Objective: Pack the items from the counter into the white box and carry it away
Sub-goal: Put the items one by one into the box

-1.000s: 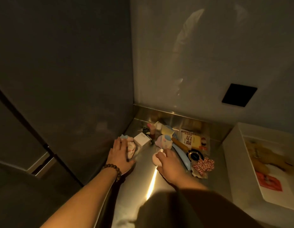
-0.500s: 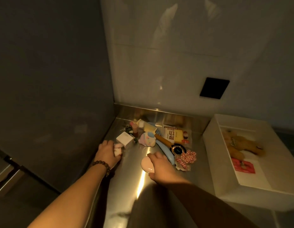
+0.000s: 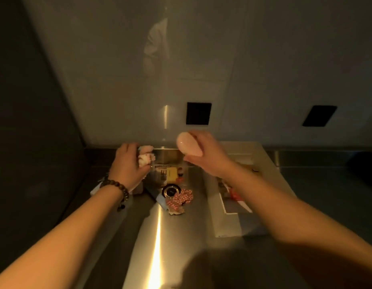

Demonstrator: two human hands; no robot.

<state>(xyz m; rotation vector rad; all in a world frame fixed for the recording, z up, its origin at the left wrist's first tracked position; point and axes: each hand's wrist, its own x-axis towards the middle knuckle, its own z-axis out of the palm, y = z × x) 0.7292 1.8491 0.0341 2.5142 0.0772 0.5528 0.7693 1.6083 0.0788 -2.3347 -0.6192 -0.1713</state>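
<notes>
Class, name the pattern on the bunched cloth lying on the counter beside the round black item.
Red-and-white check, on the bunched cloth; the head view shows it.

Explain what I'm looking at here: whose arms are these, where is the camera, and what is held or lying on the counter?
There is no machine: a person wears one camera on the head, looking forward and down at their own arms. The left hand, with a bead bracelet on its wrist, holds a small pink-and-white soft item. The right hand holds a smooth pink oval object raised above the steel counter. On the counter lie a red-checked bow, a round black item and a yellow packet. The white box sits at the right, partly hidden by the right arm.
</notes>
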